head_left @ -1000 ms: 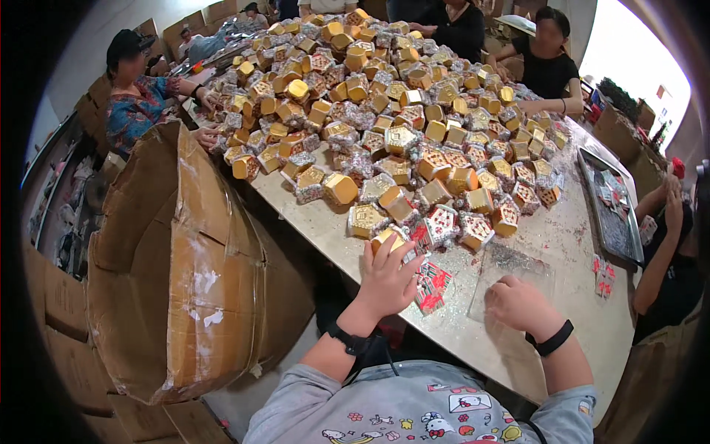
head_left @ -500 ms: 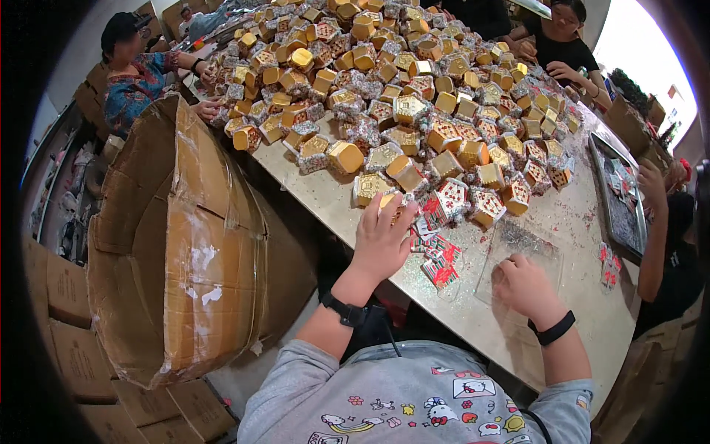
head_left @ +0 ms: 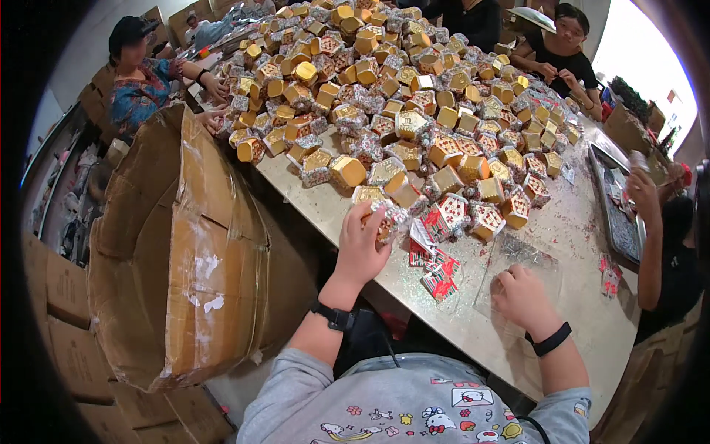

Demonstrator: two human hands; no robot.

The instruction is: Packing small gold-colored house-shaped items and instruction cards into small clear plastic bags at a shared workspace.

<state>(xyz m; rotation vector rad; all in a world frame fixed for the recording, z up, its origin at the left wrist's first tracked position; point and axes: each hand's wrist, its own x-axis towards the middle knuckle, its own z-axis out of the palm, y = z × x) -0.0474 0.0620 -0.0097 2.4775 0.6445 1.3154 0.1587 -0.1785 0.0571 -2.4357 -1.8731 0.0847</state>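
Note:
My left hand [head_left: 361, 248] is closed around a small house-shaped ornament [head_left: 390, 223] with a glittery white roof and a patterned face, lifted at the near edge of the pile. My right hand [head_left: 521, 294] rests at the left side of a shallow clear plastic tray [head_left: 546, 260] with silvery glitter in it. Its fingers are curled, and what they hold, if anything, is hidden. Between the hands lie red, green and white striped cards [head_left: 441, 280]. Just beyond them, another house ornament [head_left: 452, 210] stands with its dotted front showing.
A large heap of gold house ornaments [head_left: 347, 172] covers the far table [head_left: 577, 325]. An open cardboard box [head_left: 214, 251] stands at its left edge. At right are a metal tray [head_left: 629, 240] and more cards [head_left: 610, 280]. Several other people work around the table.
My left hand has closed on an ornament and drawn it slightly back toward me, raising it. My right hand has barely moved.

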